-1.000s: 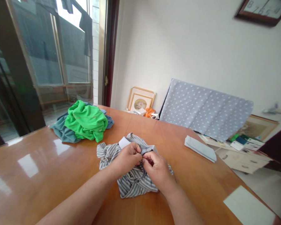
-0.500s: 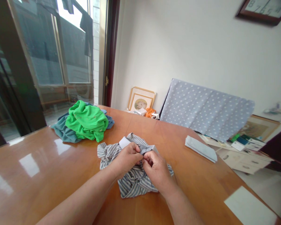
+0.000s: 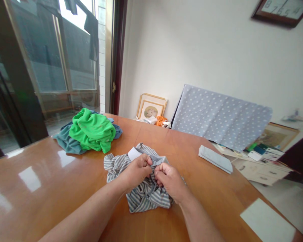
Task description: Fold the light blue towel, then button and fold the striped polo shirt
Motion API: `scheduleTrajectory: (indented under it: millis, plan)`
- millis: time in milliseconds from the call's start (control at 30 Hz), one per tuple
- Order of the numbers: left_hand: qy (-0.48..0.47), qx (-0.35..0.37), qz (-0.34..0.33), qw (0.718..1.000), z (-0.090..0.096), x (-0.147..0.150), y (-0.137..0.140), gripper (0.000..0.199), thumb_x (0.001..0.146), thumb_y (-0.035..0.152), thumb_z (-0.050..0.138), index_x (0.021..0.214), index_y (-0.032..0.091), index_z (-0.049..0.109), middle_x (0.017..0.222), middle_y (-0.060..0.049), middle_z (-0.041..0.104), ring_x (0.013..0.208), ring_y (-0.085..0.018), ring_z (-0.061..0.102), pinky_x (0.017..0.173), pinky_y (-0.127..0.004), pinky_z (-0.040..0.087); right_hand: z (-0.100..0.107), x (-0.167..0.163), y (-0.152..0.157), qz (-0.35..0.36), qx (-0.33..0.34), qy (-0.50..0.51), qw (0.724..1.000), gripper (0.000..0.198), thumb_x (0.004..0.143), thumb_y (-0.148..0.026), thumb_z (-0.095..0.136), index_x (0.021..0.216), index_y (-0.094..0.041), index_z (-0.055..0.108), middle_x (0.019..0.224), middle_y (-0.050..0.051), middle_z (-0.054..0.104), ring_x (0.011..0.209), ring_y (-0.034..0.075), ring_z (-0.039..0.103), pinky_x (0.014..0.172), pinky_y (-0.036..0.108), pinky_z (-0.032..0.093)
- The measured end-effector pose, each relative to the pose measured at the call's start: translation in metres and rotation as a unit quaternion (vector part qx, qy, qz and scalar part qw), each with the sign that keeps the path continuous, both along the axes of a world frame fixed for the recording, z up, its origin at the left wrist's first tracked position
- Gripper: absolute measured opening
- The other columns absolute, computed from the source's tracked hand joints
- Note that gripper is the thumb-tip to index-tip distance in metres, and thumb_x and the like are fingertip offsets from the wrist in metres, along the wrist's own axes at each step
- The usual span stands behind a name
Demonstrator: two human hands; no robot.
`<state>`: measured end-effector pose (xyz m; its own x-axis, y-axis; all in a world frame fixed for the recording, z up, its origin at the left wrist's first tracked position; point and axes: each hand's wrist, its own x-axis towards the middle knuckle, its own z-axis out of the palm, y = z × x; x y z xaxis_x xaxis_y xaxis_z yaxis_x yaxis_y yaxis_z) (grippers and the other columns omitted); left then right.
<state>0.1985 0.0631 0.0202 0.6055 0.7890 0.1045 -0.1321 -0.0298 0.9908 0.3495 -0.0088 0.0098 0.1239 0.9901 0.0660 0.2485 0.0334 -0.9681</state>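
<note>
Striped shirt: In the head view, the striped shirt [image 3: 147,200] is lying in a crumpled heap on the brown surface [image 3: 73,188], and its collar [image 3: 134,153] is standing up on the far side.
Left hand: The left hand [image 3: 138,172] is bending its fingers in tight and, it seems, pinching cloth just by the collar.
Right hand: The right hand [image 3: 171,180] is curling up small beside it and seems to be pinching the shirt too; a little gap is showing between the two.
Slipping: The fingers are holding only a small bit, so a loose pinch could be letting it go.
Hiding: The hands are covering that bit, so a mistake could be staying out of sight.
Pulling: If both are tugging too hard, the cloth could be stretching.
Green cloth: The green cloth [image 3: 92,131] is sitting on blue-green cloth [image 3: 68,139] near the edge; a bump could be sending it off.
White drawers: The white drawers [image 3: 257,172] are looking closed and hiding whatever is inside.
Orange bag: What the orange bag [image 3: 161,121] is holding, I cannot tell.
</note>
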Motion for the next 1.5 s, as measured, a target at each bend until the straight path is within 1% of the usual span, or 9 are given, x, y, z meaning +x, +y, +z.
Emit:
scheduleTrajectory:
  millis: [100,300,433,633,800,1000,1200,1300,1500]
  plan:
    - [0.001,0.001,0.000,1.000,0.000,-0.001,-0.001,0.027,0.064,0.007,0.050,0.087,0.021,0.046,0.064,0.008,0.050,0.056,-0.008,0.048,0.055,-0.021,0.038,0.000,0.001,0.000,0.000,-0.019,0.007,1.000,0.006,0.082,-0.025,0.052,0.080,-0.021,0.056,0.064,-0.005,0.057,0.055,0.011,0.051,0.053,0.022,0.039]
    - [0.034,-0.066,0.029,0.997,-0.001,-0.003,-0.002,0.028,0.065,0.009,0.053,0.090,0.021,0.046,0.058,0.009,0.049,0.050,-0.009,0.048,0.052,-0.021,0.037,-0.002,0.001,0.002,0.009,0.047,-0.095,0.994,0.005,0.079,-0.020,0.054,0.077,-0.021,0.058,0.063,-0.006,0.054,0.057,0.011,0.048,0.052,0.022,0.035]
    - [0.040,-0.072,0.032,0.996,0.002,-0.004,-0.002,0.029,0.062,0.008,0.052,0.088,0.021,0.045,0.057,0.009,0.048,0.049,-0.008,0.047,0.051,-0.021,0.037,-0.002,-0.002,0.001,-0.003,0.062,-0.145,0.987,0.005,0.079,-0.018,0.056,0.076,-0.022,0.059,0.063,-0.005,0.055,0.057,0.011,0.048,0.052,0.023,0.034]
    - [0.026,-0.051,0.042,0.997,0.005,-0.003,-0.003,0.031,0.060,0.006,0.050,0.086,0.022,0.042,0.059,0.010,0.046,0.050,-0.008,0.044,0.050,-0.020,0.035,-0.002,-0.004,0.001,0.001,0.059,-0.121,0.991,0.005,0.081,-0.019,0.054,0.079,-0.022,0.057,0.064,-0.005,0.055,0.059,0.012,0.048,0.053,0.023,0.035]
    - [0.025,-0.057,0.048,0.997,0.005,-0.003,-0.003,0.031,0.061,0.007,0.049,0.087,0.023,0.042,0.058,0.010,0.046,0.050,-0.009,0.046,0.051,-0.021,0.036,-0.005,-0.005,0.002,0.005,0.065,-0.093,0.993,0.006,0.081,-0.018,0.055,0.084,-0.023,0.053,0.065,-0.006,0.054,0.058,0.012,0.049,0.052,0.022,0.035]
    - [0.015,-0.080,0.052,0.995,0.003,-0.003,-0.002,0.032,0.062,0.008,0.052,0.089,0.022,0.044,0.056,0.011,0.047,0.049,-0.009,0.047,0.051,-0.021,0.037,-0.001,-0.007,-0.001,0.017,0.076,-0.104,0.992,0.004,0.083,-0.019,0.056,0.083,-0.023,0.055,0.066,-0.005,0.055,0.060,0.012,0.050,0.054,0.023,0.037]
    - [0.009,-0.099,0.050,0.994,0.004,-0.004,-0.004,0.030,0.064,0.010,0.053,0.090,0.022,0.046,0.055,0.010,0.049,0.049,-0.010,0.049,0.052,-0.021,0.039,-0.002,-0.009,0.000,0.000,0.097,-0.126,0.987,0.003,0.084,-0.020,0.057,0.083,-0.022,0.055,0.068,-0.005,0.058,0.061,0.012,0.054,0.057,0.023,0.039]
    - [0.004,-0.110,0.047,0.993,0.006,-0.005,-0.006,0.027,0.066,0.012,0.054,0.091,0.021,0.047,0.056,0.009,0.051,0.051,-0.010,0.050,0.053,-0.021,0.040,-0.002,-0.010,0.000,-0.006,0.106,-0.139,0.985,0.004,0.084,-0.020,0.057,0.082,-0.023,0.055,0.066,-0.005,0.057,0.059,0.012,0.053,0.056,0.023,0.038]
    - [0.004,-0.102,0.046,0.994,0.007,-0.006,-0.004,0.030,0.064,0.011,0.057,0.090,0.022,0.047,0.056,0.009,0.052,0.049,-0.009,0.050,0.051,-0.020,0.040,-0.001,-0.010,0.000,-0.002,0.108,-0.126,0.986,0.004,0.085,-0.023,0.058,0.082,-0.023,0.055,0.067,-0.005,0.057,0.060,0.012,0.052,0.057,0.023,0.038]
